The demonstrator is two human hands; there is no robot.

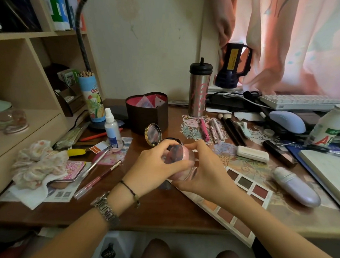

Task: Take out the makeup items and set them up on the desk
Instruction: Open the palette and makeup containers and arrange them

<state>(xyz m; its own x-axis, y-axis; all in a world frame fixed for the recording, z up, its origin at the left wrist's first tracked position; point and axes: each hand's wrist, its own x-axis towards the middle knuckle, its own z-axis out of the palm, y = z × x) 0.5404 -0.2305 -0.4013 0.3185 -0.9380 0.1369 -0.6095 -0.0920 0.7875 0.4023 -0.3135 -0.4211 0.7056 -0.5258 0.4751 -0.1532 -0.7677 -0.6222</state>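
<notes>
Both hands hold a round pink compact (179,155) above the middle of the desk. My left hand (154,167) grips its lid from the left; my right hand (204,168) cups its base from the right and below. A gold-rimmed compact mirror (153,135) stands open just behind them. An eyeshadow palette (246,186) lies flat under my right forearm. Brushes and pencils (223,128) lie in a row at the back, beside a white case (252,154) and a dark lipstick tube (279,153). A heart-shaped brown box (147,116) stands open behind the mirror.
A spray bottle (112,129), a pencil tube (93,97) and a steel tumbler (199,91) stand at the back. Crumpled cloth (39,163) and pens lie at the left. A lilac device (296,186), a notebook (325,171), a milk bottle (327,128) and a keyboard (301,102) crowd the right.
</notes>
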